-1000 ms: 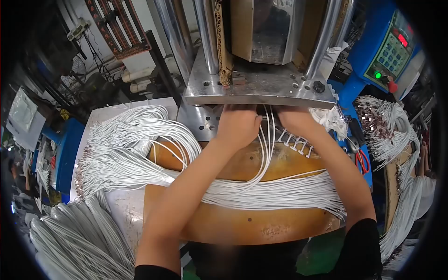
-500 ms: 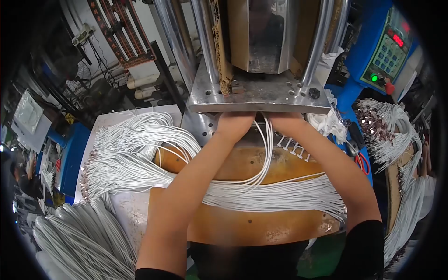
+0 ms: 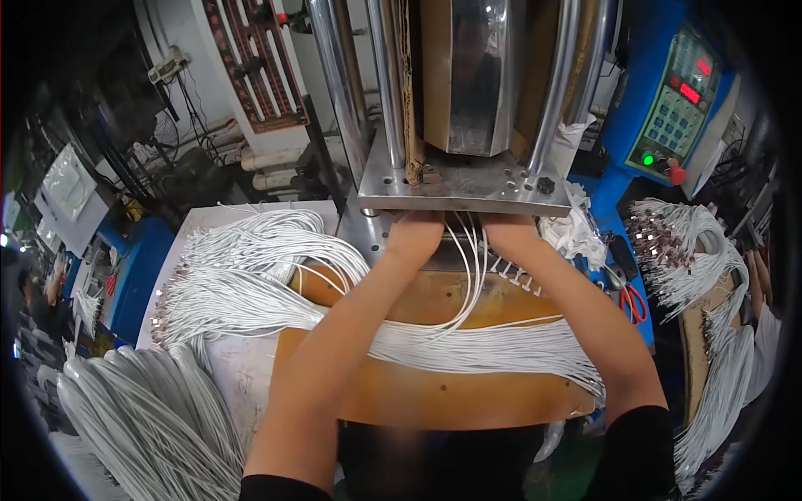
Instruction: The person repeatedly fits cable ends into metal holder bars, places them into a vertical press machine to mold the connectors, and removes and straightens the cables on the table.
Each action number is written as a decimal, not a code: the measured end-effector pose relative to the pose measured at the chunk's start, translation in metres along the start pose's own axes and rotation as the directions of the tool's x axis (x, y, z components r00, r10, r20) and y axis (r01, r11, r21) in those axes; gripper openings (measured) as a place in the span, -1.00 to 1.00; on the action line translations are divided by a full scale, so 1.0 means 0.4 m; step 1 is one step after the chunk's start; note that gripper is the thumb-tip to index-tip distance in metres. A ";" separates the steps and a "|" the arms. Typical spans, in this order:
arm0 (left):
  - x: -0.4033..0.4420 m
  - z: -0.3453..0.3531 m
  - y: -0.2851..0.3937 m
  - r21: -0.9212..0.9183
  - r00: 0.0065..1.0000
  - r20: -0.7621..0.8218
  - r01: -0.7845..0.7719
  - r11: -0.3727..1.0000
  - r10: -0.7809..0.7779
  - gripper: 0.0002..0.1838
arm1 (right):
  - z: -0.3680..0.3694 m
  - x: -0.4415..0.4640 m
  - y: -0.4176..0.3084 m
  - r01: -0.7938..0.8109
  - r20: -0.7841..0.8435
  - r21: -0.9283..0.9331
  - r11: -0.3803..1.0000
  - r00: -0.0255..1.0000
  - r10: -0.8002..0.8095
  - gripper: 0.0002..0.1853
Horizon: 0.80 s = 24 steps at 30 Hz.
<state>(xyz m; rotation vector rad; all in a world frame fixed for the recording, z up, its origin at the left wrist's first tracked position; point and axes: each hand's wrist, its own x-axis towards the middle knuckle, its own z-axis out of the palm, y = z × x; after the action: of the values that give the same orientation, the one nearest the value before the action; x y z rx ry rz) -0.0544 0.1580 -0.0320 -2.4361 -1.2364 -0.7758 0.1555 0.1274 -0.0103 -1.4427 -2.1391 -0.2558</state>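
My left hand (image 3: 416,237) reaches under the steel plate (image 3: 468,200) of a press, its fingers hidden beneath the edge. To its right, my right hand (image 3: 511,234) is under the same plate, fingers also out of sight. Between the hands a few white cables (image 3: 479,280) come out and curve down to the left. They run into a long bundle of white cables (image 3: 468,349) lying across a brown board (image 3: 401,405) below my forearms. Beside my right wrist, several small white pieces with stems (image 3: 518,275) stick out in a row.
More white cables with metal ends (image 3: 242,288) lie on the left table. Thick coiled cables (image 3: 142,409) stand at the lower left. A blue control box (image 3: 681,104) with a red button is at upper right, with red-handled pliers (image 3: 633,305) below it. Cable bundles (image 3: 723,351) hang at far right.
The view has shifted slightly, and the press appears a little lower. Between my hands, the cables are spread wider apart at the top. Both hands stay under the plate.
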 end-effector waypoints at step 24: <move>-0.855 -0.321 0.155 -0.645 0.488 0.678 0.754 -0.125 -0.550 -0.80 | -0.369 -0.657 -0.232 -0.096 0.393 -0.113 0.989 0.910 0.133 -0.11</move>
<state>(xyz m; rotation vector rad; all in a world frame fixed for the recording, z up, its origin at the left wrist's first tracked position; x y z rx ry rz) -0.2117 -0.1629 -0.1305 -2.3246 -2.9231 -2.1486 0.1938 -0.1855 -0.0140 -1.7939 -2.3721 -0.0117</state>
